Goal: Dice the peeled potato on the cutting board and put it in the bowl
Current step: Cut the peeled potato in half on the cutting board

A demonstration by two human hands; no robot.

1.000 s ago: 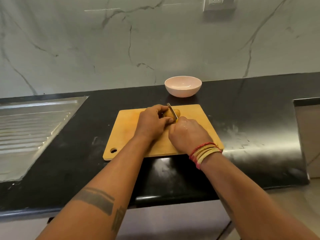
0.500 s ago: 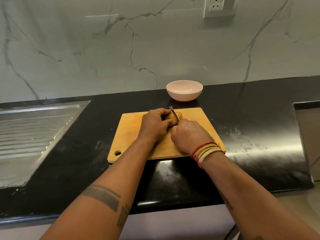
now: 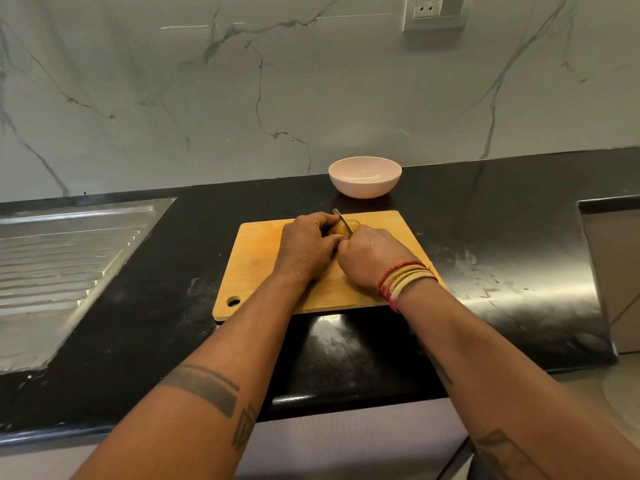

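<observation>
The potato (image 3: 341,227) lies on the cutting board (image 3: 263,268), left hand (image 3: 306,245) fingers curled round it, right hand (image 3: 370,256) gripping the knife (image 3: 343,220); probably firm, wet and slippery, best held near its end

Home kitchen: black stone counter (image 3: 485,209), steel sink drainboard (image 3: 62,258), marble backsplash (image 3: 242,98).
</observation>
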